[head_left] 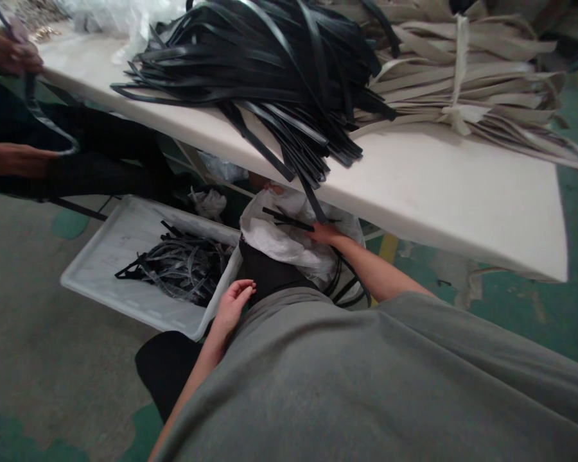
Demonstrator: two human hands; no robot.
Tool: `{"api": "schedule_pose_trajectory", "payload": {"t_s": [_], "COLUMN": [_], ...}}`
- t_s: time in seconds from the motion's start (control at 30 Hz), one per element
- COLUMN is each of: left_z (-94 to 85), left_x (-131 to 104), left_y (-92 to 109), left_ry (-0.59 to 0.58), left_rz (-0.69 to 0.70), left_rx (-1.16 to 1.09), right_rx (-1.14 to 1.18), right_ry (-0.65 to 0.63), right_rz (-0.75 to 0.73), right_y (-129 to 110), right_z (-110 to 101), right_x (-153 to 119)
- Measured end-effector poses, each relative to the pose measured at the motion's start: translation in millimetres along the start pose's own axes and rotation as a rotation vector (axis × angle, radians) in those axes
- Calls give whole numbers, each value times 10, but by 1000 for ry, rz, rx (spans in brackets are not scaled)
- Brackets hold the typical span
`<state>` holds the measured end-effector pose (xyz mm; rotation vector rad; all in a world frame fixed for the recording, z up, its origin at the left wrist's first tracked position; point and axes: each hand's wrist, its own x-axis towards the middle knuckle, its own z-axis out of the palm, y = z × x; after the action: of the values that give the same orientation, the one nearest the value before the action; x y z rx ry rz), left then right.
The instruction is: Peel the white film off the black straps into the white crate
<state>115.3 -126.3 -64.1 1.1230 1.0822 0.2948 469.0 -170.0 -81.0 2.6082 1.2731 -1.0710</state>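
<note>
My right hand (325,233) is closed round black strips (289,219) just under the table's edge, over a white plastic sack (270,224). The ends of these strips stick out to the left. Dark loops (354,289) hang below my right forearm; whether they belong to the same strips I cannot tell. By my thigh, my left hand (234,305) is loosely curled with its fingers partly apart, and no object shows in it. Close to it stands a white plastic bin (96,269) containing a tangle of black and greyish strips (183,263).
A big heap of black strips (250,58) overhangs the edge of the white table (462,192). To its right lies a tied bundle of beige strips (428,83). At the left, another person's hands (14,160) hold a dark strip. Clear plastic (110,16) sits at the back.
</note>
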Motion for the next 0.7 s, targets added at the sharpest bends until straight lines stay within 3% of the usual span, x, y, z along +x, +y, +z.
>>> {"api": "schedule_pose_trajectory", "payload": {"t_s": [0.13,0.3,0.4,0.57,0.7], "left_z": [-19,-29,-38,-23,-1], "left_x": [20,45,36,25,39], "left_y": [-31,-62,-71,-67,-1], "left_ry": [-8,-9,-6,-3,3], "left_rz": [6,12,13,9,25], "left_rx": [-1,0,-6,-14,2], "right_rx": [89,234,309,430,514], "right_ry": [29,-102,-117,0,100], "right_rz": [16,-20,-21,-2,-78], "right_y": [25,39,18,-84,-321], "right_z": [-2,107,164,92,-79], "right_x": [-12,-46,-75,-238,-476]}}
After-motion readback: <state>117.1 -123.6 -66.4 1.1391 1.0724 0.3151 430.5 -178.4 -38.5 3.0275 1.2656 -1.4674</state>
